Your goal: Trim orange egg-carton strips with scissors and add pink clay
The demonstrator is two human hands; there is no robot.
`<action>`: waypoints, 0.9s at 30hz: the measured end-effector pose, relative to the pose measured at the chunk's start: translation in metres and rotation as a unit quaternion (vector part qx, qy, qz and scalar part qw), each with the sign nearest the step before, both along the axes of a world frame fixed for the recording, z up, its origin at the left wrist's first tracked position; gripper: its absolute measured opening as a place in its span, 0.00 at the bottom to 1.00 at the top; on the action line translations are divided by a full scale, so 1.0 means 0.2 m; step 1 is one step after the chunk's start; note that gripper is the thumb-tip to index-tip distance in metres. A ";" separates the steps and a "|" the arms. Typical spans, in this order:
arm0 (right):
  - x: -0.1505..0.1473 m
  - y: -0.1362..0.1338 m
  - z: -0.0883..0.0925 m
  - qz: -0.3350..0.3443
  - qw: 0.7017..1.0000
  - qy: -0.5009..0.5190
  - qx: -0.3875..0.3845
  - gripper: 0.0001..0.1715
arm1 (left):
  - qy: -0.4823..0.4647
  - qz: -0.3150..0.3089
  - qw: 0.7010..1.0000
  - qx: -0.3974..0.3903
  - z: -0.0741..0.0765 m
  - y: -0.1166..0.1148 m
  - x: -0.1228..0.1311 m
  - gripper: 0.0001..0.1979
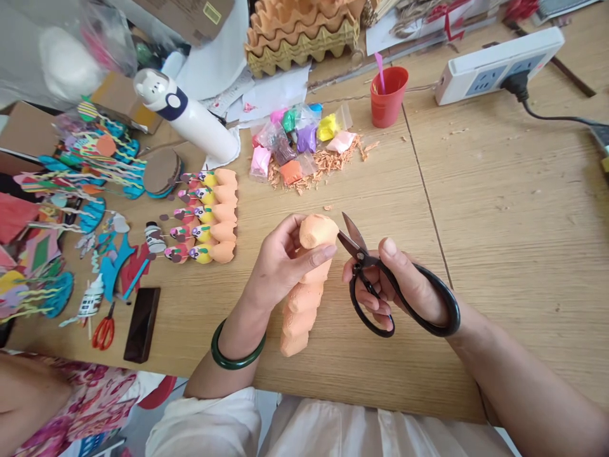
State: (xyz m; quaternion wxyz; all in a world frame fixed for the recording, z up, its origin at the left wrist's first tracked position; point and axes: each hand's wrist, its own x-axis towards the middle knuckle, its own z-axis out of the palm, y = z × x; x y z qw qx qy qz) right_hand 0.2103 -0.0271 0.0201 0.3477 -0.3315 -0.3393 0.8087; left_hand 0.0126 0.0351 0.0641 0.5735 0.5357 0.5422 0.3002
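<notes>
Orange carton strip up off the left hand's palm side, long axis running from just past 12 o'clock to just past 6, its far cup uppermost. Left hand is the nearer one: thumb and fingers pinch the strip by that far cup, wrist coming in from 7 o'clock.

Right hand sits at 4 o'clock from the cup, fingers and thumb curled about the handles of black scissors. Blades parted, one tip toward 11, the other toward 10 — the lower tip right at the cup's right edge; touching or just short, cannot tell. Blades meet the strip slantwise, not square to its axis.

Beyond, near 12 o'clock: orange shavings. Out at 10, a decorated carton row — well apart from both hands.
</notes>
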 end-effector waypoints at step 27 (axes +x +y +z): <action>-0.06 -0.02 0.01 -0.066 0.998 -0.019 -0.009 0.40 | 0.059 -0.004 0.997 0.056 -0.04 -0.08 0.07 0.20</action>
